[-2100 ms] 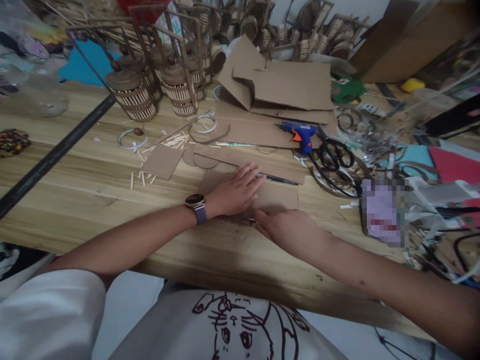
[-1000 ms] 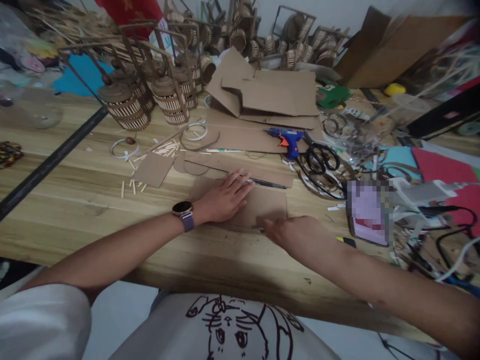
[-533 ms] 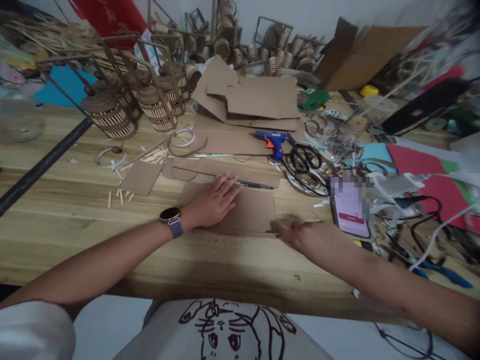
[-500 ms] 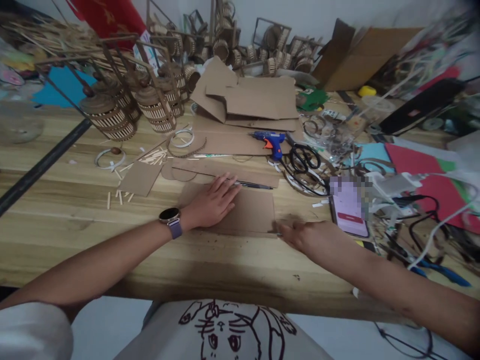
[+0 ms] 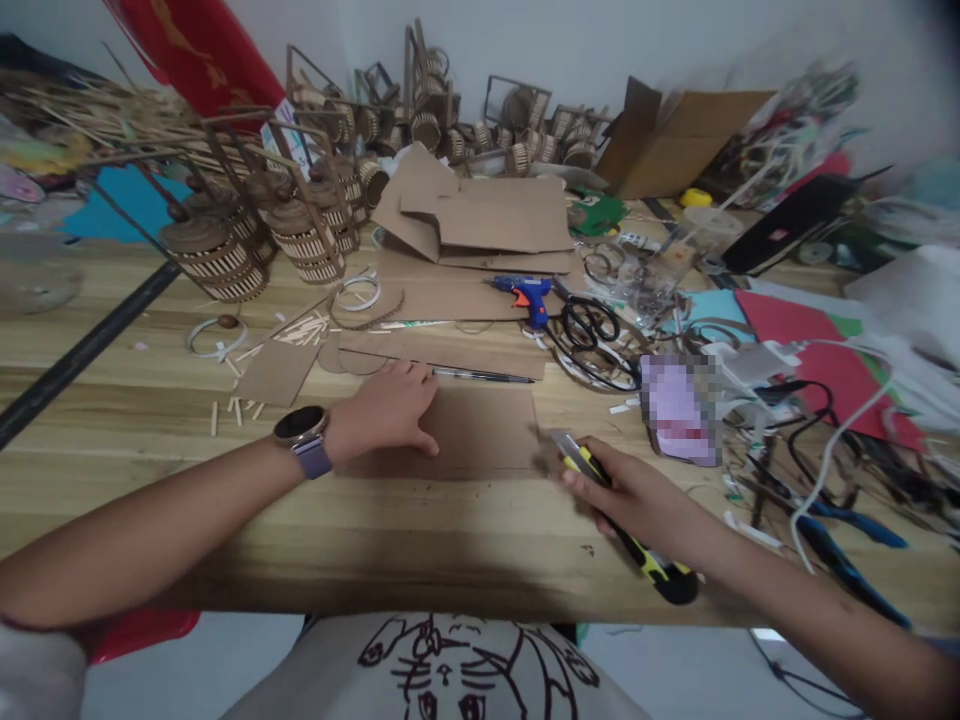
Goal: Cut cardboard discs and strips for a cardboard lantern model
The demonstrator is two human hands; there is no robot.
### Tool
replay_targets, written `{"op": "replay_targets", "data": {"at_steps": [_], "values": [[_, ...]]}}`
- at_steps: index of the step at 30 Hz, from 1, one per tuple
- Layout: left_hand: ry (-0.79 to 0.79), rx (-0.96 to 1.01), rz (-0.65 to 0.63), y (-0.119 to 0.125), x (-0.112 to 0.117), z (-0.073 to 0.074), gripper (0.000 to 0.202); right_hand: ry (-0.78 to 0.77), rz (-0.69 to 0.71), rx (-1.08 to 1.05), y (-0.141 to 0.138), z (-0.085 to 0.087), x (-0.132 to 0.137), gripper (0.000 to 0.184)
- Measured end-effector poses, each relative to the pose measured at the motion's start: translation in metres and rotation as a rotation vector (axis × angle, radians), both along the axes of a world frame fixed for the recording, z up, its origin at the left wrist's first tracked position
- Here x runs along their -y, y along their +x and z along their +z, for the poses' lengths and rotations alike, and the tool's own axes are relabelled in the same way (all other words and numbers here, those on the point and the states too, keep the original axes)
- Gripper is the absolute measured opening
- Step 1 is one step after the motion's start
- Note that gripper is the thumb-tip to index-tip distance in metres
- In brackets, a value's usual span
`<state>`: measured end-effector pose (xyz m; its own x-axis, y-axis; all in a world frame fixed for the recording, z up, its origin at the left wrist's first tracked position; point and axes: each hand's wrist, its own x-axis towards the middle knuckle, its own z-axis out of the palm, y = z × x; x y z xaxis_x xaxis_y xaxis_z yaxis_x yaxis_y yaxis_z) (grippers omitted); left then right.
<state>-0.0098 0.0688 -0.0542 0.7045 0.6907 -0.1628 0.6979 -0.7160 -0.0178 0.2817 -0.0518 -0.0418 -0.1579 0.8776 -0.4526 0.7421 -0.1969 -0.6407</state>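
A rectangular piece of brown cardboard (image 5: 484,430) lies flat on the wooden table in front of me. My left hand (image 5: 390,412) rests over its left end, palm down, thumb apart from the fingers, holding nothing. A yellow and black utility knife (image 5: 634,548) is gripped in my right hand (image 5: 626,490), just off the cardboard's right edge. Its blade points up and left, and the handle end sticks out below the hand. Along the cardboard's far edge lies a black pen (image 5: 484,376), with a long cardboard strip (image 5: 480,355) behind it.
A blue glue gun (image 5: 531,298) and black-handled scissors (image 5: 591,320) lie further back. The phone (image 5: 679,410) and blue-handled pliers (image 5: 847,560) are to the right. At the left stand slatted lantern-like baskets (image 5: 217,255). Folded cardboard (image 5: 502,215) is stacked behind.
My right hand has lifted from the cardboard's near right corner, and the utility knife now shows in it. My left hand has shifted left, off the pen.
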Motion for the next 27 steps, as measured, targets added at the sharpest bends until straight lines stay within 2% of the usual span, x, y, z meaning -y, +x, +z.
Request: {"op": "replay_targets", "data": {"at_steps": [2,6,8,9,12,15,17,19,21,22,25,27], "values": [[-0.089,0.02,0.019,0.006,-0.005,0.007,0.067,-0.074,-0.095,-0.105,-0.005,-0.005,0.007,0.032],[-0.466,0.132,0.0,0.012,-0.019,0.025,0.03,-0.102,-0.245,-0.205,-0.004,-0.002,0.016,0.043],[-0.563,0.202,-0.003,0.009,-0.019,0.033,0.027,-0.061,-0.34,-0.2,-0.002,0.005,0.018,0.043],[-0.596,0.273,0.037,0.007,-0.017,0.035,0.029,-0.042,-0.387,-0.188,-0.002,0.008,0.018,0.043],[-0.723,0.719,0.378,0.0,0.006,0.034,0.034,-0.027,-0.475,-0.224,-0.006,0.014,0.014,0.047],[-0.766,1.174,0.702,0.002,0.044,0.02,0.035,-0.088,-0.419,-0.334,-0.016,0.011,0.005,0.052],[-0.931,1.325,0.828,0.005,0.07,0.008,0.04,-0.144,-0.335,-0.336,-0.023,0.006,-0.003,0.048],[-1.099,1.399,0.879,0.007,0.093,-0.003,0.047,-0.171,-0.264,-0.295,-0.026,0.001,-0.015,0.04],[-1.202,1.383,0.93,0.004,0.11,-0.012,0.048,-0.173,-0.205,-0.245,-0.027,-0.004,-0.027,0.031],[-1.275,1.304,0.937,0.001,0.116,-0.014,0.047,-0.173,-0.175,-0.22,-0.026,-0.006,-0.033,0.028],[-1.487,0.84,0.882,-0.013,0.123,-0.011,0.044,-0.158,-0.068,-0.112,-0.023,-0.01,-0.046,0.02],[-1.487,0.524,0.75,-0.021,0.119,-0.001,0.04,-0.123,0.015,-0.01,-0.022,-0.009,-0.05,0.016]]}}
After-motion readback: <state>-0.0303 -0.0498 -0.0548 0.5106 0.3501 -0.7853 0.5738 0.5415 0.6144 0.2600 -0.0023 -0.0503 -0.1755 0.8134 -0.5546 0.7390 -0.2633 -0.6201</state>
